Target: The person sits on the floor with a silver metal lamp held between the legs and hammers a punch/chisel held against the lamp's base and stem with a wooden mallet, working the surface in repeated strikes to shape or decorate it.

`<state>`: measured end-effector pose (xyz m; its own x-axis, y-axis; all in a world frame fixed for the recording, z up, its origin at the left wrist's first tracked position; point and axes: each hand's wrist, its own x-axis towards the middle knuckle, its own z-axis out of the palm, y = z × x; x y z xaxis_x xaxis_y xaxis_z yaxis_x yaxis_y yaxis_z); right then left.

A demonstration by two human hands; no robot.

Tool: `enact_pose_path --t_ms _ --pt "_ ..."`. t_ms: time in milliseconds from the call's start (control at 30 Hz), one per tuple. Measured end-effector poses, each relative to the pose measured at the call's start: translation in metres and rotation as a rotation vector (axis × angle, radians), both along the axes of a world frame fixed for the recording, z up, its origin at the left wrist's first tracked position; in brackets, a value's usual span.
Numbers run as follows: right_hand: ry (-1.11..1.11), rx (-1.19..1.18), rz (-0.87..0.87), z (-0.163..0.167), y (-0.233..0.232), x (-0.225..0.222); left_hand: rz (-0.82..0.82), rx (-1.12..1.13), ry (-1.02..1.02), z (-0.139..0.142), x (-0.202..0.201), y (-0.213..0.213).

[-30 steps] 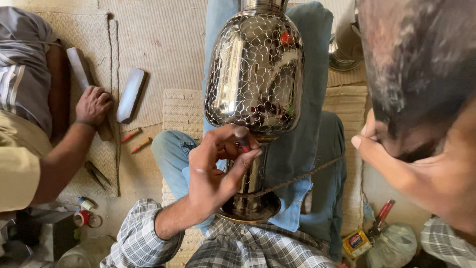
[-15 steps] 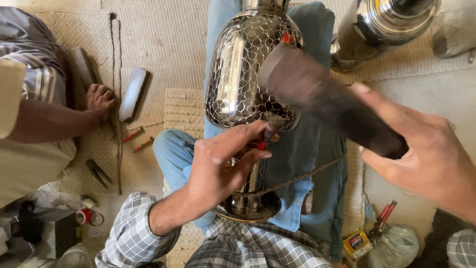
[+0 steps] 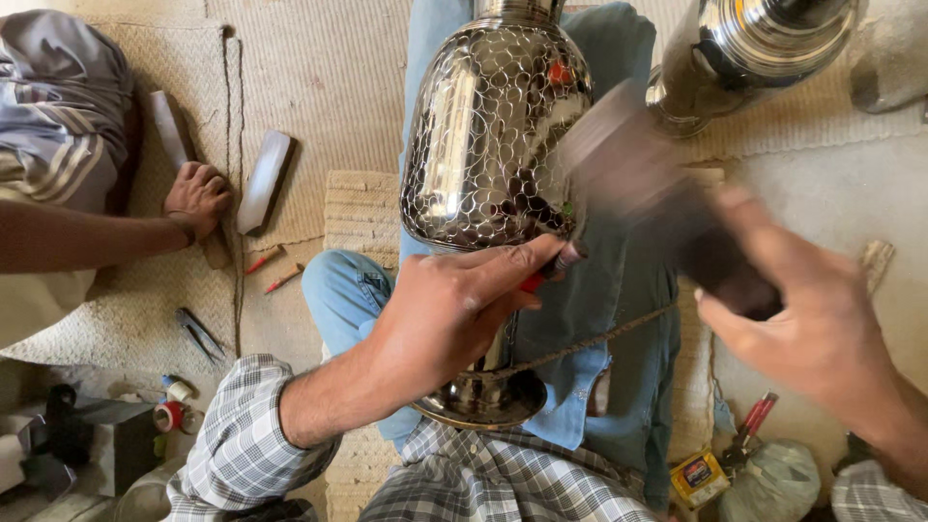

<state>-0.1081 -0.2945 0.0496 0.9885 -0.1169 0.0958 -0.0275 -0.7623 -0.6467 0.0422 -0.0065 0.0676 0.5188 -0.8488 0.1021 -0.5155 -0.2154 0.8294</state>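
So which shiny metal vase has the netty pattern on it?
The big vase lying across the person's lap, under the left hand. Scale-like lines cover it. The other vase, at top right on the mat, looks smooth and plain.

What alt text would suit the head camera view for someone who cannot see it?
A shiny patterned metal vase lies across a seated person's lap. Their left hand holds a small punch against it while the right hand swings a blurred hammer. Another person's hand rests on the mat.
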Motion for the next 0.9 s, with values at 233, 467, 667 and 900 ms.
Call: enact_pose_path --t_ms 233,467,667,900 --pt "0.231 0.242 -0.159 -0.019 0.011 -0.019 -0.065 0.049 -0.013 0.003 0.005 -0.002" --pt "0.071 0.208 -0.144 -0.033 0.027 -0.038 -0.165 0.108 -0.053 0.004 0.010 -0.010" --pt "0.044 0.406 -0.419 -0.040 0.053 -0.067 -0.276 0.084 0.070 -0.002 0.016 -0.010" --pt "-0.111 -0.167 -0.236 -0.055 0.069 -0.079 -0.381 0.088 -0.031 -0.005 0.023 -0.017"
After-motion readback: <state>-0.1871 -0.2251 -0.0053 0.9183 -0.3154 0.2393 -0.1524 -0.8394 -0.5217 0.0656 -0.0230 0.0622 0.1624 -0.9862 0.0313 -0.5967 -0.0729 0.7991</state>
